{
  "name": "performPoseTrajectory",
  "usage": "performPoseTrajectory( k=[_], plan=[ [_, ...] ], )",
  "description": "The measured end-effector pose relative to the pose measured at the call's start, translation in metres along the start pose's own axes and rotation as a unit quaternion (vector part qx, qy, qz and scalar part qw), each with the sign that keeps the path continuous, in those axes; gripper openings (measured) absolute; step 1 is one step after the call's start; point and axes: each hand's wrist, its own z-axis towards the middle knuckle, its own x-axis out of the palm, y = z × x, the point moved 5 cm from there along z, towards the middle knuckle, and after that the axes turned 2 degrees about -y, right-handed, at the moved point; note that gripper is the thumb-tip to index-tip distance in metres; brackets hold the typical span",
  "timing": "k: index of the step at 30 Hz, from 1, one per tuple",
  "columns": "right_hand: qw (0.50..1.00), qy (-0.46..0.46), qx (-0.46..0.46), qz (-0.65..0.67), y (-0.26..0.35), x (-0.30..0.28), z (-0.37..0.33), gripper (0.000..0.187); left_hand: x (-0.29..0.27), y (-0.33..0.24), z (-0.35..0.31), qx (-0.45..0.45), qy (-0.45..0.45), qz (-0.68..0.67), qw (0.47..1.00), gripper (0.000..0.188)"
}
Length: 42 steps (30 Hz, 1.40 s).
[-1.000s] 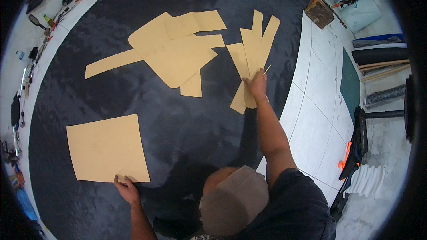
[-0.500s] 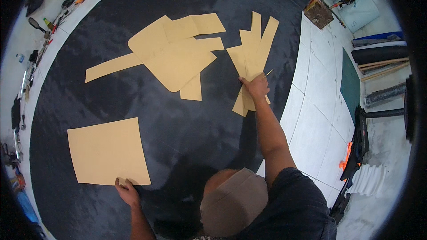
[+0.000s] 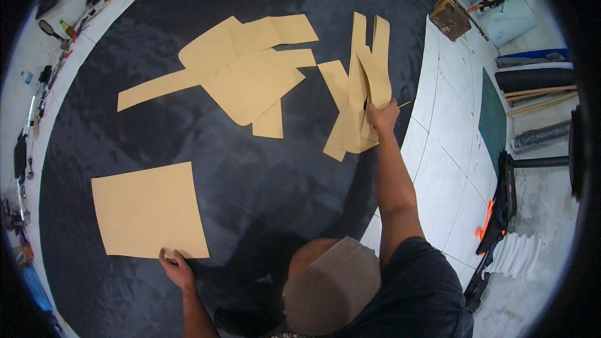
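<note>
A large, nearly rectangular tan card sheet (image 3: pixel 150 209) lies at the near left on black material (image 3: pixel 250 175). My left hand (image 3: pixel 178 271) has its fingers closed on the sheet's near edge. Further right, my right hand (image 3: pixel 383 116) grips a curved tan card strip (image 3: pixel 374 78), raised over a pile of other card strips (image 3: pixel 352 109). A thin yellowish stick (image 3: pixel 404 104) pokes out of this hand; its kind is unclear. Left of that pile, several overlapping card pieces (image 3: pixel 235 78) lie flat, one with rounded corners and a long strip reaching leftward.
White floor tiles (image 3: pixel 441 169) border the black material on the right. A brown block (image 3: pixel 449 17) stands at its far right corner. Rolls (image 3: pixel 535 79) lie along the right wall. Assorted tools (image 3: pixel 47 75) and bottles line the left edge.
My right hand has moved right and slightly up, lifting a strip off the pile; the strips beneath have shifted. My left hand stays at the sheet's edge.
</note>
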Motion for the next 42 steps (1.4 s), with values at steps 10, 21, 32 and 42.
performPoseTrajectory(
  k=[10, 21, 32, 42],
  plan=[
    [0.994, -0.071, -0.022, -0.075, -0.033, -0.007, 0.010, 0.100, 0.002, 0.000, 0.000, 0.000, 0.004, -0.013, 1.000, 0.050],
    [0.981, 0.068, -0.092, -0.159, 0.068, 0.027, -0.051, 0.072, -0.004, 0.003, 0.004, 0.007, -0.022, 0.019, 1.000, 0.049],
    [0.985, 0.121, -0.103, -0.065, 0.120, 0.068, -0.068, 0.082, -0.005, 0.001, 0.004, 0.009, 0.001, 0.017, 1.000, 0.050],
    [0.983, 0.069, 0.069, -0.155, 0.054, 0.034, 0.006, 0.092, 0.003, -0.014, -0.003, -0.010, 0.018, 0.002, 1.000, 0.061]
  ],
)
